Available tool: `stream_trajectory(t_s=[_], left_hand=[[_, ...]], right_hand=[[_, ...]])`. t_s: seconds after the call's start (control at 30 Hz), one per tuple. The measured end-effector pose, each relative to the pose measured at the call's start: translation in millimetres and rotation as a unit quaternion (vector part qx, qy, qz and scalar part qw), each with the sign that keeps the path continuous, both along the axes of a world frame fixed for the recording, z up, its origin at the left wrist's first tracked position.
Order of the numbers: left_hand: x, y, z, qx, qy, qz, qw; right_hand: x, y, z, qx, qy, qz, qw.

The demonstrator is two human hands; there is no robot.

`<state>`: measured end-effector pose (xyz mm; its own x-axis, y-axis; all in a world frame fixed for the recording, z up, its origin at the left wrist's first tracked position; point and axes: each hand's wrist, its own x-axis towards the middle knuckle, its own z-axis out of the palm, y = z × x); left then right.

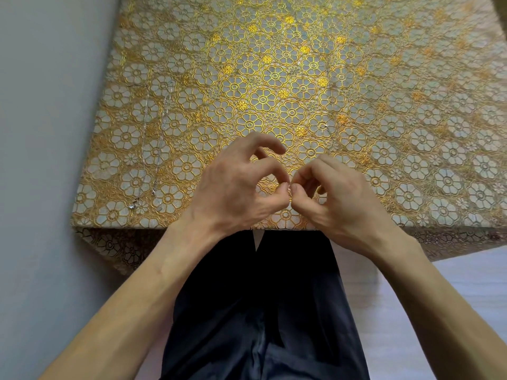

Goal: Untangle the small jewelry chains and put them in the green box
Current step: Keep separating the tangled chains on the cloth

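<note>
Table: before me; wall on its left.
Two loose chains: on the table's left part, side by side, front to back.
My left hand, my right hand: touching above the front edge, middle; held chain between them.

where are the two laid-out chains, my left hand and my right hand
laid-out chains (163,119): head view, midway along the right-hand strand of the two.
left hand (236,187): head view, back of the hand.
right hand (337,194): head view, back of the hand.
</note>
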<state>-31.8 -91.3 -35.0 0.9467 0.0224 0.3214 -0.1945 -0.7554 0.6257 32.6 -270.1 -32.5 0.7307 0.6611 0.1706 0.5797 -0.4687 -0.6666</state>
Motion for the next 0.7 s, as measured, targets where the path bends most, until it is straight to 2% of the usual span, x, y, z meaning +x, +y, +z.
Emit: stream_trajectory(t_s=[0.23,0.37,0.43,0.5,0.57,0.7], left_hand=[[-1,-1,-1,-0.081,0.044,0.019,0.996],[1,-1,0,-0.147,0.096,0.03,0.984],[2,1,3,-0.171,0.137,0.036,0.975],[3,2,6,-0.214,0.17,0.037,0.961],[2,1,8,-0.253,0.19,0.036,0.948],[0,0,10,-0.283,0.205,0.049,0.936]], right_hand=[[-1,2,5,-0.057,-0.008,0.016,0.998],[-7,6,4,-0.095,-0.128,0.009,0.987],[-9,6,2,-0.092,-0.16,0.005,0.983],[-9,4,0,-0.049,-0.11,-0.002,0.993],[-9,1,0,0.023,-0.016,-0.02,0.999],[-11,-2,2,0.109,0.15,-0.089,0.979]])
